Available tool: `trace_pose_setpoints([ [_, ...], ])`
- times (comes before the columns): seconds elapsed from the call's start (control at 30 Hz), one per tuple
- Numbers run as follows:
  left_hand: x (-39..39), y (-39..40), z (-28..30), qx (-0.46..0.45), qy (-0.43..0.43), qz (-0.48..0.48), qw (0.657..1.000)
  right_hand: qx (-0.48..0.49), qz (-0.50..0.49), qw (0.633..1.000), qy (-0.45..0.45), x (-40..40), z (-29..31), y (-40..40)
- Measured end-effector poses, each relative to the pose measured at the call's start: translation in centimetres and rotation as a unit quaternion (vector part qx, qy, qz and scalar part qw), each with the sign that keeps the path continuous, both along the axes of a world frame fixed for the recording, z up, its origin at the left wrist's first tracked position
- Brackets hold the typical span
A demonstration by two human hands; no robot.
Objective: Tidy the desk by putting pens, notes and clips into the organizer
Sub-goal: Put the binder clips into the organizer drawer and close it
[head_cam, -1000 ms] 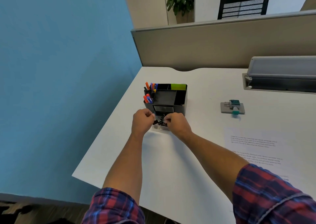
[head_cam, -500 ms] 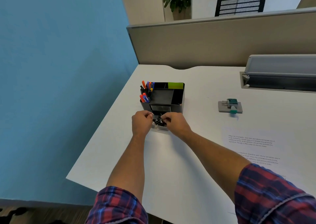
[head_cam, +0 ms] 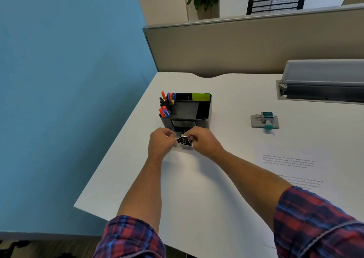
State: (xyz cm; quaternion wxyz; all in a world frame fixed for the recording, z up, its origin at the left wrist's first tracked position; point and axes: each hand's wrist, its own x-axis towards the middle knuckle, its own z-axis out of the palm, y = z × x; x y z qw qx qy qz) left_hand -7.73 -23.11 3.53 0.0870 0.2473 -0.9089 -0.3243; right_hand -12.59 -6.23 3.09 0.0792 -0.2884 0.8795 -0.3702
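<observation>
The tabletop (head_cam: 197, 188) is carrying the same layout as a second ago; the black organizer (head_cam: 204, 110) is sitting where it was, and the one small change is that the hands are drawing slightly closer together over the pulled-out drawer (head_cam: 183, 147) at its front. That suggests the clips are still being settled into the drawer, so this step is looking nearly done while the printed notes (head_cam: 289, 165) are lying well apart to the right, not yet put away. Inside the organizer, the pens (head_cam: 166, 105) are standing upright in the left compartment, a green pad (head_cam: 201, 97) is leaning in the back slot, and the middle compartment is looking dark, its contents impossible to tell. The drawer is holding a heap of black binder clips (head_cam: 182, 138). The left hand (head_cam: 160, 142) is curling its fingers at the drawer's left edge, and the right hand (head_cam: 202, 141) is pinching at the clips.
</observation>
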Motion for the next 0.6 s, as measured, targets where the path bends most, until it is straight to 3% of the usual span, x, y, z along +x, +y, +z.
trace_pose_setpoints([
  [0.2, -0.3, -0.3, 0.9, -0.03, 0.038, 0.011, 0.999, -0.035, -0.047, 0.998, 0.004, -0.2, -0.5, 0.0],
  [0.37, -1.0, 0.1, 1.6, -0.053, 0.038, -0.002, 0.998, -0.054, 0.004, 0.998, -0.022, 0.1, -0.2, 0.1],
  [0.6, -1.6, 0.4, 2.3, -0.202, 0.058, -0.061, 0.976, -0.022, 0.009, 0.997, 0.074, -0.1, -1.0, 0.6],
])
